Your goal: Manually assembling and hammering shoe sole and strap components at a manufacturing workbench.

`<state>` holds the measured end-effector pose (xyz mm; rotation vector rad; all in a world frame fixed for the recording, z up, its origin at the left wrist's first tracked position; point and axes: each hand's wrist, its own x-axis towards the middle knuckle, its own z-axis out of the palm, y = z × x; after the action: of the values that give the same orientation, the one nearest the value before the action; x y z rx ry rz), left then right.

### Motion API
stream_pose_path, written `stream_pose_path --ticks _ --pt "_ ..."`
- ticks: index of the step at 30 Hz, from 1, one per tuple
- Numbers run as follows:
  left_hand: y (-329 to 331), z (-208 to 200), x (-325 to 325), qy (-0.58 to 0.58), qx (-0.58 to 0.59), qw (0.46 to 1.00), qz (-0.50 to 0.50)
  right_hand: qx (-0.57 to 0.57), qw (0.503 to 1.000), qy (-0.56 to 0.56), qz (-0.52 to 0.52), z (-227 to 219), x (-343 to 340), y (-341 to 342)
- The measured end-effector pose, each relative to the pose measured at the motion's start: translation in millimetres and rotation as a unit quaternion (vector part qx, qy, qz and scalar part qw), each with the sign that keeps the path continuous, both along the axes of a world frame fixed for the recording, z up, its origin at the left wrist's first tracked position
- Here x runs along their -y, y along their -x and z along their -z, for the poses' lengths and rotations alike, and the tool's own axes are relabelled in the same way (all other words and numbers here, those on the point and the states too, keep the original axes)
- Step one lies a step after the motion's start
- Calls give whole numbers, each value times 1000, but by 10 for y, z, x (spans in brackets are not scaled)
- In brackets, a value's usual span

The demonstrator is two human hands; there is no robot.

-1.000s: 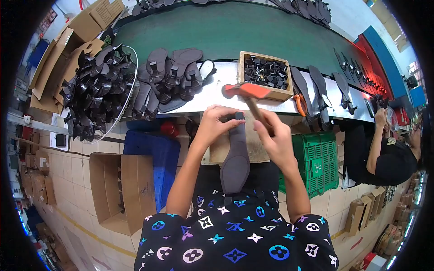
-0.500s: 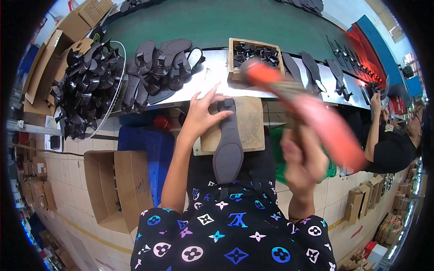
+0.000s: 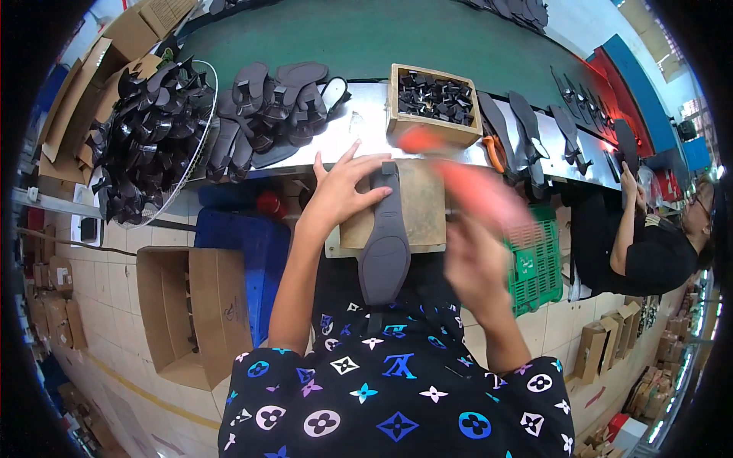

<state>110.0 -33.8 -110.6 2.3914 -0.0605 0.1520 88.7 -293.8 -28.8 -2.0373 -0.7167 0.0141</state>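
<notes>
A dark grey shoe sole (image 3: 385, 263) lies lengthwise over a worn board (image 3: 424, 206), its wide end toward me. A small black block (image 3: 389, 169) sits at its narrow far end. My left hand (image 3: 341, 189) grips that end from the left, with the thumb across the sole and the index finger raised. In my right hand (image 3: 477, 267), blurred by motion, is a hammer with a red handle (image 3: 489, 198). The hammer's smeared red head end (image 3: 421, 140) is up and right of the block, apart from the sole.
A wooden box (image 3: 435, 136) of small black parts stands beyond the board. Sandal soles (image 3: 267, 107) and a basket of black heels (image 3: 153, 137) are at left. Orange-handled pliers (image 3: 492, 153) lie right. A green crate (image 3: 534, 267) and a co-worker (image 3: 649, 237) are also at right.
My right hand and the hammer have swung left, toward the narrow end of the sole. My left hand keeps its hold. The co-worker at right now holds up a dark sole.
</notes>
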Motion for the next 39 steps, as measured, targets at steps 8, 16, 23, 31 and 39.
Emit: stream_pose_path --ticks 8,16,23,31,39 --pt "304 -177 87 139 171 974 61 44 995 -89 26 -97 -59 -168" --pt "1152 -1058 549 434 -65 893 102 168 966 175 -94 401 -128 -491" --pt "1226 -1112 682 553 -202 802 107 -244 896 -266 -260 13 -107 -93" --pt "1172 -1078 830 631 -280 691 215 -386 813 -295 -323 -126 -61 73" --pt "725 -1163 687 416 -50 907 31 -137 950 -260 -102 -59 -43 -170"
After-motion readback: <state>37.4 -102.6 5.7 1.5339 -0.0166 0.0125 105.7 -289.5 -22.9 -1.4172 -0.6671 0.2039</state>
